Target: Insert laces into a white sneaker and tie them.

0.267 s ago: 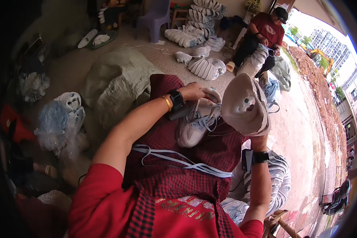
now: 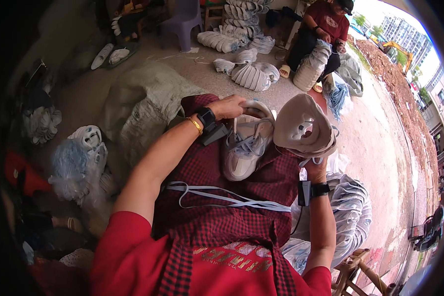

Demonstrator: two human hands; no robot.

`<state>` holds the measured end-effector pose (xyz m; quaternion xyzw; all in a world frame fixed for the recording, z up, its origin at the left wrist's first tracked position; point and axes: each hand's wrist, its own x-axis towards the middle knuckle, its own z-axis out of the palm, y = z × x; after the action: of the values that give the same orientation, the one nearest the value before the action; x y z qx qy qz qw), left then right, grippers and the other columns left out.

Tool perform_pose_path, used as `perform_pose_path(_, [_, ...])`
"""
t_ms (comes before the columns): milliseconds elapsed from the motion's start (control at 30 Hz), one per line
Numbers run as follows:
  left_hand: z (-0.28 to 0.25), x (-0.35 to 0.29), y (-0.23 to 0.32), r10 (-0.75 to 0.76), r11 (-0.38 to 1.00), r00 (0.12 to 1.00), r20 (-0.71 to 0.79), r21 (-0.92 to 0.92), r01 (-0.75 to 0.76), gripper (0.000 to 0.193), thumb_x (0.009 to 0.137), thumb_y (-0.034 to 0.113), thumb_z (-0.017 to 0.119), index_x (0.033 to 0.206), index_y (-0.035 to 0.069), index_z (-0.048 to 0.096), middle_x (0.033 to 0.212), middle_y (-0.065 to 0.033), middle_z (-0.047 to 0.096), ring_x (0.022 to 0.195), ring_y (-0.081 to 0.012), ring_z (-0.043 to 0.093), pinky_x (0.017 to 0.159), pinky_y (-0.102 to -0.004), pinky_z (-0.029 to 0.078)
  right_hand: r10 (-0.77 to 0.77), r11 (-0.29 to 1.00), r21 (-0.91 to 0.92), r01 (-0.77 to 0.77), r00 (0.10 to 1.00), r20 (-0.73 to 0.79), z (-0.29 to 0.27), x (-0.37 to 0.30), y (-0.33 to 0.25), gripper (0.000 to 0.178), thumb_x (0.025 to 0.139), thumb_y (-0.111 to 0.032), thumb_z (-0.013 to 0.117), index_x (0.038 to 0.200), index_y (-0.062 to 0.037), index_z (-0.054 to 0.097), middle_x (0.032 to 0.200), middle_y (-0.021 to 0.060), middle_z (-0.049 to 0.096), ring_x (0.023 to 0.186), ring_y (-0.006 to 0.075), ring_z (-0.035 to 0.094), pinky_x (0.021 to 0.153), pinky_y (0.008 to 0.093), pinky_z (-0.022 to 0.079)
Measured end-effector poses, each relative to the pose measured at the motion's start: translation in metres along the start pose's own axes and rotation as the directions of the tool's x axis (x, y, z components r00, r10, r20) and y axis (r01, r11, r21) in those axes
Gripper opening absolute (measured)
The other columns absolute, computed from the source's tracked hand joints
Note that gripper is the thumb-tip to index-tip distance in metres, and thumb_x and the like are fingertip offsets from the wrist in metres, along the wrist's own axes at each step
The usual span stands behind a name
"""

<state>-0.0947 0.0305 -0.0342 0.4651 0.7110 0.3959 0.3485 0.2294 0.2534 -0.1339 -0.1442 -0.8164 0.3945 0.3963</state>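
A pale sneaker [image 2: 246, 143] with blue-grey laces lies on my checked apron, its toe toward me. My left hand [image 2: 230, 106] is closed on its collar at the far end. Just to the right, my right hand [image 2: 316, 168] holds a beige shoe upper [image 2: 303, 123] from below, its hollow inside facing me; it looks nested with others. Most of the right fingers are hidden behind it. Whether the sneaker has a sole does not show. Several loose pale laces [image 2: 227, 196] lie across my lap.
Stacked shoe uppers [image 2: 352, 212] stand by my right arm, above a bamboo frame [image 2: 355, 271]. A large grey-green sack [image 2: 143, 98] sits ahead left, with bagged uppers [image 2: 86, 158] nearer. Farther off are a purple chair [image 2: 183, 24] and a seated person [image 2: 325, 34] handling uppers.
My left hand has shifted slightly left and up with the sneaker's collar, and the sneaker now stands straighter. The right hand has lowered slightly, still holding the upper.
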Motion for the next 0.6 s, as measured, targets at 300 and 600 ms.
perform_pose_path(300, [-0.031,-0.022,-0.034,0.061,0.885,0.992,0.106,-0.466,-0.005,0.035,0.092,0.005,0.065,0.126,0.005,0.061,0.119,-0.0044,0.066,0.107,-0.013,0.063,0.094,-0.0293,0.053,0.245,0.173,0.963,-0.206,0.956,0.16,0.019,-0.022,-0.023,0.034,0.099,-0.025,0.053,0.125,-0.0025,0.054,0.118,0.0108,0.06,0.106,0.0234,0.059,0.098,0.0383,0.051])
perform_pose_path(600, [-0.051,-0.033,-0.04,-0.008,0.627,0.995,0.101,-0.775,0.083,0.046,0.083,0.01,0.071,0.128,0.004,0.06,0.115,-0.0098,0.069,0.102,-0.0193,0.068,0.092,-0.0326,0.055,0.331,0.076,0.964,-0.255,0.918,0.217,0.017,-0.029,-0.006,0.047,0.1,-0.032,0.048,0.138,-0.0041,0.048,0.131,0.0125,0.058,0.121,0.0277,0.055,0.104,0.0387,0.046])
